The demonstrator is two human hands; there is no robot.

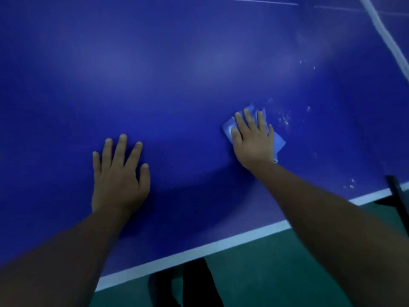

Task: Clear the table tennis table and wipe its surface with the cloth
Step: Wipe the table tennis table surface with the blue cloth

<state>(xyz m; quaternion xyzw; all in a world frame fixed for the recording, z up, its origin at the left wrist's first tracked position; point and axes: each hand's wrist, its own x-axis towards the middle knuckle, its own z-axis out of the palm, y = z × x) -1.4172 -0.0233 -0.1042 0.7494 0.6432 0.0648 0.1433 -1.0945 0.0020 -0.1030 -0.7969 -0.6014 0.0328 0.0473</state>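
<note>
The blue table tennis table fills most of the view, and its white-edged near border runs diagonally from lower left up to the right.

The right hand lies flat on the light blue cloth, fingers straight and slightly spread, pressing it onto the table top. The cloth sits well in from the near border, its corners showing past the fingertips and beside the wrist.

The left hand rests palm down on the bare surface to the left of the cloth and somewhat closer to the near border, fingers spread and holding nothing.

White specks dot the surface just right of the cloth, with a few more close to the near border.

Beyond the cloth the blue top stretches unbroken to a thin white line at the far side. A broad white band slants down the upper right corner.

A dark post stands at the near border on the right. Below the border lies green floor, with a dark shape under the table edge that I cannot identify.
</note>
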